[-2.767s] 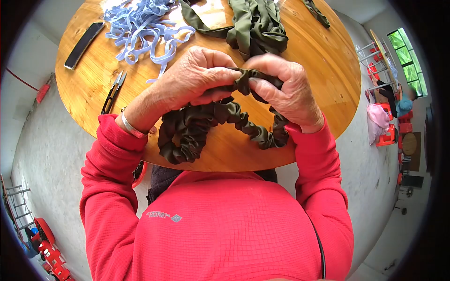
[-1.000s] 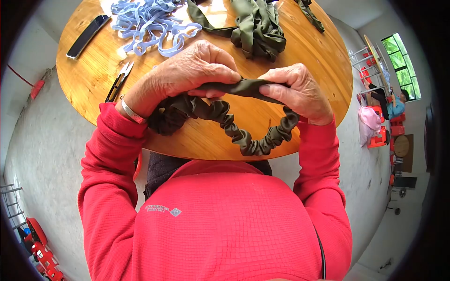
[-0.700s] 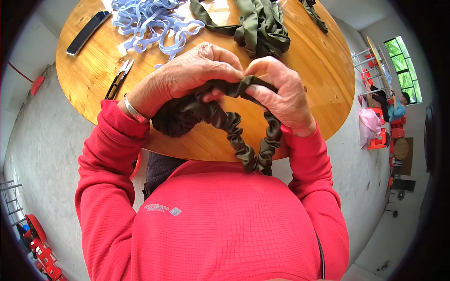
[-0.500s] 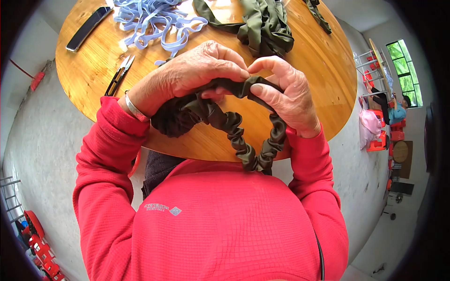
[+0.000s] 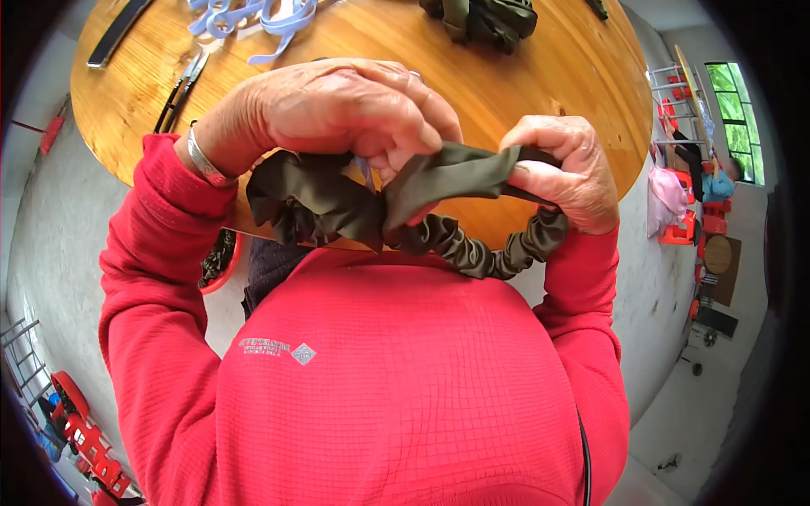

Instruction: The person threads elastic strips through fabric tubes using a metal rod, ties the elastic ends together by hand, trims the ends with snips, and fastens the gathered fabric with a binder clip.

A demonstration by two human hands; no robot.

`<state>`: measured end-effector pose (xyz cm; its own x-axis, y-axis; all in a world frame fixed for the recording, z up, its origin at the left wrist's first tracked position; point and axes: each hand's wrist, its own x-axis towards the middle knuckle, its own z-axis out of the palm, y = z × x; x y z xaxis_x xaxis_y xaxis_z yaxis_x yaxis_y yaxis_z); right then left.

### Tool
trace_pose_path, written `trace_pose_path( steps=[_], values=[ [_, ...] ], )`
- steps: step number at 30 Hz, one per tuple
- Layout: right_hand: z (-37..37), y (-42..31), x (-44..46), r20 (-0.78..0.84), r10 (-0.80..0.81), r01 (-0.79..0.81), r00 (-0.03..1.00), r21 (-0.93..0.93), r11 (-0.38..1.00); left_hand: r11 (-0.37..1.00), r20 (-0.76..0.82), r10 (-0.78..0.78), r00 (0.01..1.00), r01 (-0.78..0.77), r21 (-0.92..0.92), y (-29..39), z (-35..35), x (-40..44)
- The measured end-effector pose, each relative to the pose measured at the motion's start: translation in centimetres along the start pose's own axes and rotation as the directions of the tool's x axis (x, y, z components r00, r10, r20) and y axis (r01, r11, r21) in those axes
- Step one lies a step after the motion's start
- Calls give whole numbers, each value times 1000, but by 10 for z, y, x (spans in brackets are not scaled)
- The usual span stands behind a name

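An olive-green gathered fabric tube is stretched between my two hands over the table's near edge. My left hand pinches it, fingertips and thumb closed on the cloth. At the other end, my right hand grips the tube between thumb and bent fingers. The stretch between them lies fairly smooth, while the lower part hangs in ruffles near my shirt. More bunched olive cloth sits beneath my left hand. A bit of light blue strip shows by my left fingers, partly hidden.
On the wooden table lie light blue elastic strips, a pile of olive fabric, thread snips and a dark flat phone-like object. A red basin stands below the edge. A person sits far right.
My hands have moved apart, pulling the tube's upper stretch out smoother and longer. The ruffled loop below has flattened. The view has shifted, so the table things sit higher and further left.
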<state>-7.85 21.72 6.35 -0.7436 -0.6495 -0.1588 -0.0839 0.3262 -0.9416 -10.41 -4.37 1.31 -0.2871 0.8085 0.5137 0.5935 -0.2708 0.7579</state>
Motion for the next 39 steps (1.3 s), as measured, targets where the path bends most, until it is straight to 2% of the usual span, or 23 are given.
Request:
trace_pose_path(
  steps=[1,3,4,5,8,9,12,14,15,18,19,21,22,24,25,26,28,30,32,34,35,38,39],
  values=[
    [0,-3,-3,-6,20,-20,1000,5,1000,983,-2,136,991,-135,124,-7,2,-1],
    [0,-4,-5,-12,18,-18,1000,-7,1000,953,-19,-213,977,203,-223,-4,7,3],
    [-1,-2,-6,-10,-6,5,1000,-25,1000,816,18,-433,901,400,-417,5,7,8],
    [-2,-1,-5,-6,-30,30,1000,-40,999,602,53,-629,775,529,-598,15,7,13],
    [2,-4,-4,-17,-15,13,1000,-76,997,612,-60,-722,689,597,-518,20,10,16],
    [3,-2,-3,-18,-50,48,999,-106,993,546,-17,-736,676,579,-605,20,11,17],
    [7,0,0,-2,-117,115,993,-180,977,591,-46,-731,681,598,-542,21,11,18],
    [15,-5,4,23,-112,115,993,-201,973,666,-4,-657,754,578,-472,9,10,18],
    [22,-3,8,61,-231,239,971,-227,944,702,21,-618,786,563,-436,4,9,17],
    [28,-6,13,85,-312,322,946,-327,888,610,69,-639,766,560,-560,7,10,15],
    [31,-7,11,15,-279,272,960,-282,920,470,95,-697,711,552,-689,15,11,17],
    [37,-6,5,-119,-194,172,974,-178,969,466,71,-684,726,509,-724,15,12,16],
    [38,-7,5,-109,-222,196,969,-205,959,464,58,-676,734,486,-741,15,12,15],
    [40,-10,5,-89,-274,244,957,-257,935,491,99,-625,775,488,-721,4,13,12],
    [38,-8,9,-48,-352,324,935,-291,900,505,121,-597,793,489,-711,0,13,11],
    [35,-6,13,-5,-427,403,904,-320,857,556,99,-589,802,491,-671,1,12,11],
    [27,-6,12,51,-436,428,898,-326,843,648,58,-570,820,492,-581,4,9,11],
    [23,-14,8,-27,-410,384,912,-295,875,849,-96,-241,966,161,-503,-3,17,10],
    [17,-19,1,-126,-351,326,928,-180,928,760,-83,-214,973,112,-640,-2,21,12],
    [12,-24,-4,-170,-295,263,940,-186,947,320,163,-453,877,330,-888,11,22,16],
    [8,-23,-6,-164,-282,255,945,-169,952,314,209,-465,860,381,-870,15,20,15],
    [-2,-18,-18,-147,-194,183,970,-84,979,492,175,-599,781,532,-690,21,12,14],
    [-4,-15,-21,-141,-189,183,972,-57,981,457,106,-701,705,559,-692,24,12,16]
  ],
)
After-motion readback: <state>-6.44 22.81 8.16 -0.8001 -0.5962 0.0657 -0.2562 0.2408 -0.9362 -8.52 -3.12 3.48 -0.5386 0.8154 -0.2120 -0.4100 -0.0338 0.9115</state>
